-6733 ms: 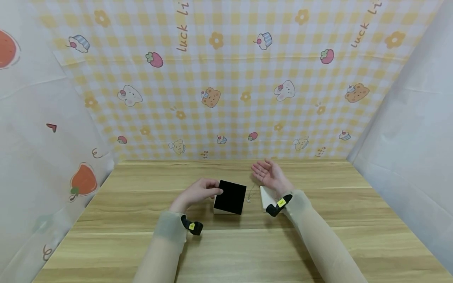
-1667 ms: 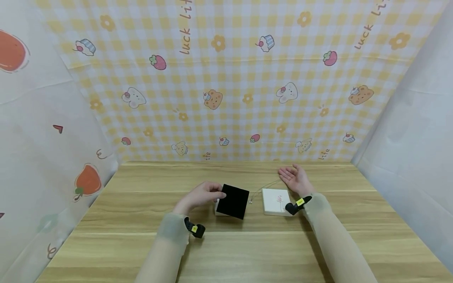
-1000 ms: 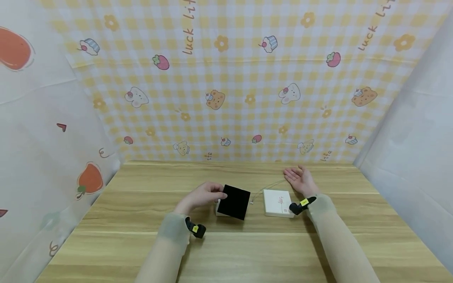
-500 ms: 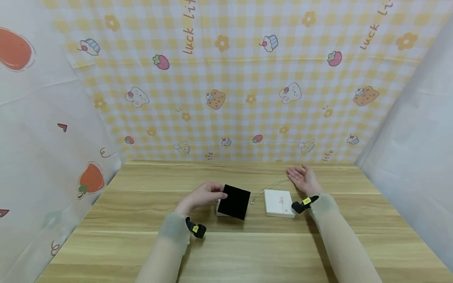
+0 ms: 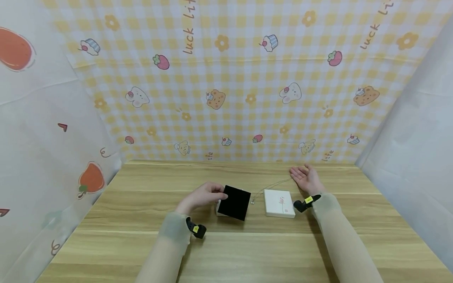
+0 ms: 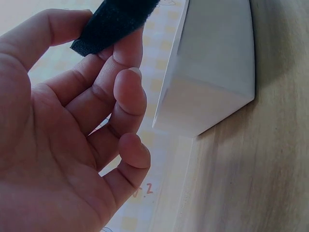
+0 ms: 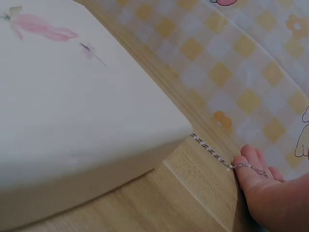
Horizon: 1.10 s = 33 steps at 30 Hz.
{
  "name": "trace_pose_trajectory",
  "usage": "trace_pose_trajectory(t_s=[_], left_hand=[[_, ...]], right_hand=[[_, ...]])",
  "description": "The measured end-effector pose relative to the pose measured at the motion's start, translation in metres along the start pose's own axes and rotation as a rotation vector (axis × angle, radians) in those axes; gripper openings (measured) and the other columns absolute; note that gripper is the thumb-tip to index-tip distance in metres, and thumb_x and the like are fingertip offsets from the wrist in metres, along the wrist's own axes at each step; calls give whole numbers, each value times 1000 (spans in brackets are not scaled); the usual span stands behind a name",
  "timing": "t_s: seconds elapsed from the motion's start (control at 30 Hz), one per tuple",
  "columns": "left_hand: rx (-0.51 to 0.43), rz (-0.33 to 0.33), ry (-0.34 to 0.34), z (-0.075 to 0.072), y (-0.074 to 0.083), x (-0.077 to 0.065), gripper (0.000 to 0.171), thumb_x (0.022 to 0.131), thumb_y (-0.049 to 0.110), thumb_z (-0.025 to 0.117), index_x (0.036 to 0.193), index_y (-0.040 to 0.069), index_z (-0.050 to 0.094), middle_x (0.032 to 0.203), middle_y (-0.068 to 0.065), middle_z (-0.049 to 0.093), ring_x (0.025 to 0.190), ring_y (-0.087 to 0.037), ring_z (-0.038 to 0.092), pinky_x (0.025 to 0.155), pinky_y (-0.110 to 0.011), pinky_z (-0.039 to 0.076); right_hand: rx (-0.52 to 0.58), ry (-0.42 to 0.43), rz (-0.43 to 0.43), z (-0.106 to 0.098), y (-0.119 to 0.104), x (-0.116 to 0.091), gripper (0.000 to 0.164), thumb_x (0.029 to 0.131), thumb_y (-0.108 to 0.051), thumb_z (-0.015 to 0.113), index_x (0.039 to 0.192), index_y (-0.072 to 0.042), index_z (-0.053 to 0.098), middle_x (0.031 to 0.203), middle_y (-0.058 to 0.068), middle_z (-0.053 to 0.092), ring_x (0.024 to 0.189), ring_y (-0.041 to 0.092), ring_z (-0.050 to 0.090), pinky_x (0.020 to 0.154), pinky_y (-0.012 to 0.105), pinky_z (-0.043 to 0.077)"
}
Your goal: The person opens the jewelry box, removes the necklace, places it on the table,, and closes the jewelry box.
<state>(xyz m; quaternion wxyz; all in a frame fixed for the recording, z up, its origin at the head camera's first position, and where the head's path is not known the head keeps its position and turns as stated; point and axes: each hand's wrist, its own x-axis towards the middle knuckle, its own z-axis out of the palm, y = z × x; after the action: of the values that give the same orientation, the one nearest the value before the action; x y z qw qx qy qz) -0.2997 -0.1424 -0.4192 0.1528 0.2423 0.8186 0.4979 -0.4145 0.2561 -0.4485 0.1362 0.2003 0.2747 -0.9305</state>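
Far left: white sheet (image 5: 32, 157), strawberry and heart prints. Left wrist camera (image 5: 200, 231) has a yellow tag (image 5: 196, 228), marking too small to read. My left hand (image 5: 201, 195): thumb and index finger clamped on one edge of a black pad (image 5: 234, 203), other fingers loosely curled. Pad sits over a white box (image 5: 222, 214), askew to it, hiding most of it from above. Backdrop (image 5: 240, 76) behind reads "luck lif", cut by the top frame edge. Next right, pendant (image 5: 252, 203) on the table (image 5: 226, 255), just beside pad; its thin chain (image 5: 272, 185) runs right, behind a flat white box (image 5: 274, 204). That one has a pink flower print, small red mark below, illegible. My right hand (image 5: 307, 181): palm up, fingers straight and together, chain end lying across them. Right wrist camera (image 5: 300, 206), also tagged yellow (image 5: 309, 199), unreadable. Backdrop over this side: "luck li" at top, "life" low down.
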Motion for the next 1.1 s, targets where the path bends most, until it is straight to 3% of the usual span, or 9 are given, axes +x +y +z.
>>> trace_pose_trajectory(t_s=[0.23,0.6,0.8,1.1], left_hand=[[16,9,-1,0,1,0,29,95,18,60,71,10,47,68,-11,47,65,-32,45,60,-26,37],[23,7,-1,1,0,0,29,95,20,60,71,8,47,70,-16,50,66,-31,48,61,-26,37],[20,2,1,1,4,-1,28,95,17,59,71,8,47,70,-21,48,66,-36,45,60,-27,36],[19,4,-1,2,1,1,29,95,17,60,72,7,47,67,-9,48,63,-24,44,59,-27,36]], right_hand=[[2,-18,-7,-2,-3,2,61,105,-34,31,156,-21,-1,160,0,6,144,17,18,114,31,18],[18,-13,-11,-6,-10,0,61,105,-34,30,156,-22,-2,160,-2,5,144,15,18,114,30,18],[21,-14,-14,-8,-13,-2,60,106,-34,30,156,-22,-2,160,-2,5,144,15,17,114,30,17],[21,-10,-21,-10,-17,-2,60,105,-34,31,156,-23,0,160,-2,5,144,14,17,114,30,18]])
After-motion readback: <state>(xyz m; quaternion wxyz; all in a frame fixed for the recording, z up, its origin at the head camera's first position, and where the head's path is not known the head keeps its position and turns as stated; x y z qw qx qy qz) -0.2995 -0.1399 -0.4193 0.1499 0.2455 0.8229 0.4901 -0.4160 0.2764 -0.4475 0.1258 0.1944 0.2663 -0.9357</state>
